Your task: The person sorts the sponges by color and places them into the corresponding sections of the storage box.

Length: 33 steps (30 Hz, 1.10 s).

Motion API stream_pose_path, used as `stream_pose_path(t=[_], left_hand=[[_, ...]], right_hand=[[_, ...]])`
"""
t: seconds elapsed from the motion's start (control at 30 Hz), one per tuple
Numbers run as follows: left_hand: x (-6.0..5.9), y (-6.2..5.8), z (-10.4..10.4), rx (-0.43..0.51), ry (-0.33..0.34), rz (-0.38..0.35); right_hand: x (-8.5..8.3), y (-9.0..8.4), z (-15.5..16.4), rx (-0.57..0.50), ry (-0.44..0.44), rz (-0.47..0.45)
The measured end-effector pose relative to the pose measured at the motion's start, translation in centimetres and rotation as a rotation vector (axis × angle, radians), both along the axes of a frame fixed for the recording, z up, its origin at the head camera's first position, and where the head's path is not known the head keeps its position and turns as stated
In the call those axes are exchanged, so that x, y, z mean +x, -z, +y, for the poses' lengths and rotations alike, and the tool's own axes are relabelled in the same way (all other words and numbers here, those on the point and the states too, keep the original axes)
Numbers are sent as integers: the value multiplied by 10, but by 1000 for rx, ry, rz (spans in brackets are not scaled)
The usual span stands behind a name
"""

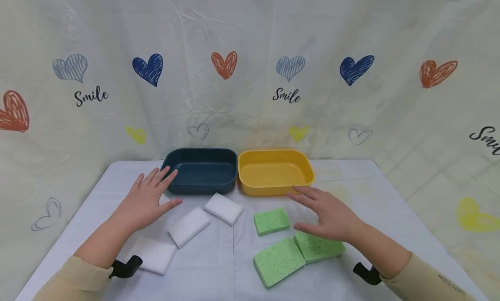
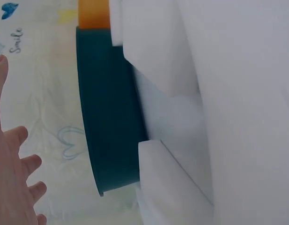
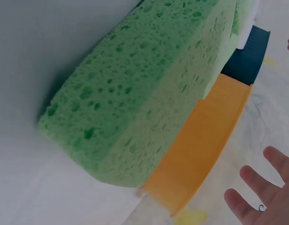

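My left hand [image 1: 146, 203] hovers with fingers spread in front of the dark blue tray [image 1: 203, 189], holding nothing. Several white sponges lie around it: one white sponge [image 1: 189, 226] to its right, another white sponge [image 1: 224, 208] nearer the trays, a third white sponge [image 1: 154, 254] below, and part of one behind the hand. My right hand [image 1: 330, 212], fingers apart and holding nothing, is over a green sponge [image 1: 320, 249] that it partly hides. Beside that lie a larger-looking green sponge [image 1: 279, 261] and a green sponge [image 1: 271, 221] nearer the yellow tray [image 1: 273, 190].
Both trays stand side by side at the back of the white-covered table [image 1: 218, 275]. Behind them hangs a pale curtain [image 1: 250, 105] printed with hearts and the word Smile. A black wrist mount [image 1: 126, 267] shows at the left sleeve, another black mount [image 1: 367, 274] at the right.
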State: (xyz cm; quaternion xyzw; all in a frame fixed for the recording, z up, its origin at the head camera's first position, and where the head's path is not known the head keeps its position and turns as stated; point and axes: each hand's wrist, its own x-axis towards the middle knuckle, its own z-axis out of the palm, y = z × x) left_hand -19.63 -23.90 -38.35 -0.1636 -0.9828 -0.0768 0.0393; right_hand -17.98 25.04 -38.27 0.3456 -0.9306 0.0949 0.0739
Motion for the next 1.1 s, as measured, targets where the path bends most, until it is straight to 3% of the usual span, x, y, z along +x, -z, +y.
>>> stream_pose_path(t=[0.37,0.63,1.1], left_hand=[[-33,-2,-21,-14,-86,-90],[-60,9,-29,-40,-132,-175],[-76,13,-32,-23,-187,-290]], right_hand=[[-19,-2,-11,112,-36,-215],[-34,2,-23,228,-112,-265],[-54,14,-46,379,-116,-325]])
